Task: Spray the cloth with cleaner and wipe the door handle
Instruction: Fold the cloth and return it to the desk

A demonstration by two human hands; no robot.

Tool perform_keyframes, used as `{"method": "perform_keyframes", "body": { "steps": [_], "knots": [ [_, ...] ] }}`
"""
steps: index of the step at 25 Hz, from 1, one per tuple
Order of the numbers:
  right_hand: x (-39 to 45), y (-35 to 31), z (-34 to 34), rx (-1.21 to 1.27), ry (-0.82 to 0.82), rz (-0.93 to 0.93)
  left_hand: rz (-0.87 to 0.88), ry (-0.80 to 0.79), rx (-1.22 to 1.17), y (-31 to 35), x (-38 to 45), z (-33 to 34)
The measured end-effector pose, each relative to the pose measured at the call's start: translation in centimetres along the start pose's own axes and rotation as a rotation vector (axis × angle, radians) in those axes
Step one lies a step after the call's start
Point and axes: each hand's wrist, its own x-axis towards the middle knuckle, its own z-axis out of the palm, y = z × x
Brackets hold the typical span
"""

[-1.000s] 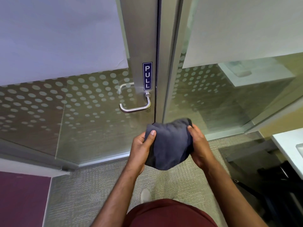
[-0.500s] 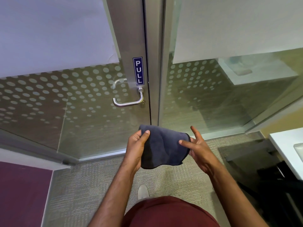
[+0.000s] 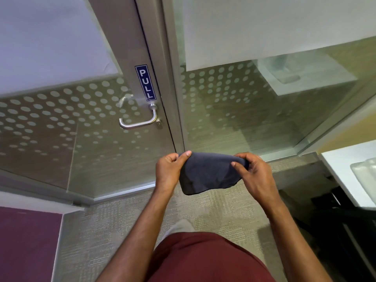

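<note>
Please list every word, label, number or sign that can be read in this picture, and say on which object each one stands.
"PULL": white capital letters set one under another on a dark blue sign, which is stuck on the metal door frame just above the door handle.

No other text, brand or number shows: none on the dark cloth, on the dotted glass, or on the white counter at the right.
</note>
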Motion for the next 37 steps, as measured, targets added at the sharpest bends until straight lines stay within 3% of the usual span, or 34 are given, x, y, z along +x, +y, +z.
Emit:
{"method": "perform_keyframes", "body": {
  "steps": [9,12,16,19,22,24,28,33,37],
  "knots": [
    [0.1,1.2,-4.9,0.347,0.277,0.143,-0.012,-0.138,-0.037,2.0,3.3,7.5],
    [0.7,1.5,-7.1,0.358,0.359,0.193,-0.039,-0.341,-0.09,3.4,4.8,10.5],
    [1.0,1.7,-10.6,0.11,0.344,0.23,-0.008,-0.734,-0.086,6.0,7.5,14.0],
    [1.6,1.4,-12.5,-0.185,0.419,0.245,0.181,-0.775,0.158,7.7,9.0,17.2],
    [1.7,1.3,-14.1,-0.238,0.526,0.285,0.388,-0.714,0.248,9.7,10.0,20.1],
    [1.9,1.4,-15.1,-0.154,0.637,0.327,0.461,-0.766,0.146,11.1,10.7,21.9],
    [2.7,2.2,-16.6,0.225,0.851,0.383,0.301,-1.038,-0.121,13.3,10.3,27.0],
    [4.0,5.3,-19.2,0.215,0.986,0.508,0.279,-0.999,-0.127,13.8,8.4,34.5],
    [4.3,8.0,-22.7,0.521,1.082,0.65,0.168,-1.273,-0.031,12.8,8.0,39.3]
  ]
}}
